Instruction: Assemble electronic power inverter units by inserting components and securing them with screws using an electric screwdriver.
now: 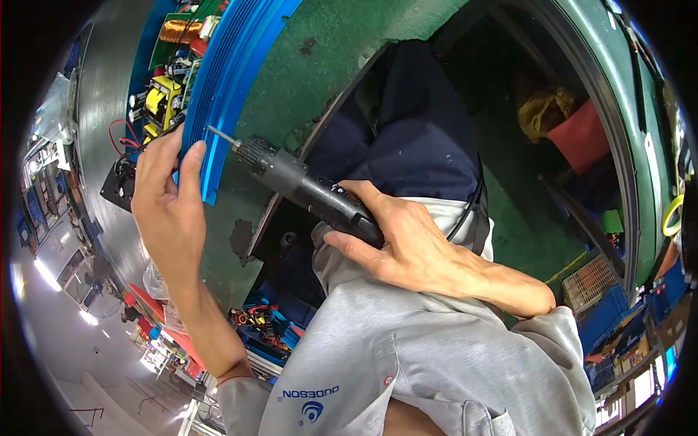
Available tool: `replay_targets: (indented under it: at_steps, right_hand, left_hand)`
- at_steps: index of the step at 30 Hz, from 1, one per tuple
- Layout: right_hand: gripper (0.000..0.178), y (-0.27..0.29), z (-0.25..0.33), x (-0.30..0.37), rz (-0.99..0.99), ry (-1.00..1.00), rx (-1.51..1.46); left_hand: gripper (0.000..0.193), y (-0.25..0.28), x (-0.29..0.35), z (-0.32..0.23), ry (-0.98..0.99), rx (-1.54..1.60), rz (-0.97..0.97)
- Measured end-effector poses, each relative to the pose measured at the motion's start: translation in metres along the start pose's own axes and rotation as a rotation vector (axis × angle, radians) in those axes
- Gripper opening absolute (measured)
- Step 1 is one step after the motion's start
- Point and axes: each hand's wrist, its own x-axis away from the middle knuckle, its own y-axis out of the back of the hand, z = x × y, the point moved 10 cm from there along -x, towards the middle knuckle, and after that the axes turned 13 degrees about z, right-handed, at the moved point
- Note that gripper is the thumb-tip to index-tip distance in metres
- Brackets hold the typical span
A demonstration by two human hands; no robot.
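My right hand (407, 240) is closed round the back end of a black electric screwdriver (298, 180). The driver slants up to the left, and its thin metal bit (222, 135) points at the outer side of a blue ribbed metal housing (231, 80). I cannot tell whether the tip touches it. At the housing's near end, my left hand (169, 207) grips the wall between thumb and fingers. Inside the housing lies a circuit board with a copper coil (180, 31) and a yellow transformer (158, 100). Beside my left fingers sits a black fan (116, 185), partly hidden, near red wires (125, 138).
The housing rests on a green worktop (298, 69) with a worn edge above my lap. A grey metal surface (105, 87) runs along the left. Below the bench are bundled coloured wires (254, 318). To the right are a red sheet (579, 136) and a yellow bag (545, 112).
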Motion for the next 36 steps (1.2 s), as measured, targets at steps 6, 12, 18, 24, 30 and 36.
replay_targets:
  at_steps: [6, 12, 18, 24, 30, 36]
  right_hand:
    - [0.061, -0.004, -0.005, -0.001, 0.051, -0.076, 0.002]
    - [0.061, -0.004, -0.005, -0.001, 0.031, -0.081, 0.022]
    - [0.05, -0.001, -0.004, -0.004, 0.073, -0.087, -0.123]
    - [0.068, -0.026, -0.023, -0.006, 0.313, -0.335, -0.557]
    - [0.088, -0.037, -0.029, -0.005, 0.371, -0.387, -0.873]
    - [0.078, 0.005, -0.019, 0.014, 0.126, -0.208, 0.062]
  left_hand:
    - [0.026, 0.001, 0.003, -0.001, -0.012, -0.003, -0.015]
    - [0.026, -0.001, 0.005, 0.0, -0.016, -0.019, -0.028]
    - [0.025, 0.002, 0.004, -0.003, -0.021, -0.017, -0.033]
    - [0.025, 0.008, 0.002, -0.014, -0.129, -0.182, -0.027]
    - [0.027, 0.011, 0.001, -0.02, -0.164, -0.205, -0.059]
    - [0.03, 0.071, 0.06, 0.001, -0.175, -0.145, -0.487]
